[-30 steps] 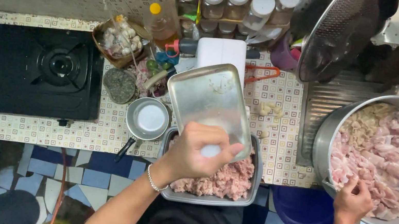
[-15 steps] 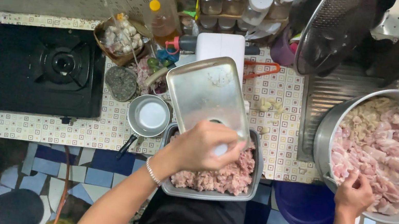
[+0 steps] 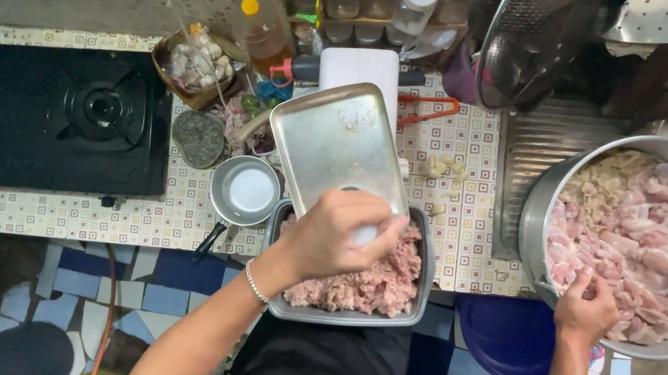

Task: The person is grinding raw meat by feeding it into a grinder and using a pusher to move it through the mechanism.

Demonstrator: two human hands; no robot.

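We are feeding the grinder: our left hand (image 3: 340, 234) grips a white pusher (image 3: 364, 234) at the steel tray (image 3: 336, 140) (mince pan (image 3: 414, 312) just below). Right of the tray, our right hand (image 3: 587, 308) closes on raw meat (image 3: 650, 232); next, we judge, it needs a firm handful.

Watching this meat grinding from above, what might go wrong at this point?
The left hand presses a white pusher into the grinder's steel feed tray; fingers close to the opening might get caught. The pan of ground meat sits at the counter's edge and may tip. The right hand reaches into the big pot of raw meat, which overhangs the counter.
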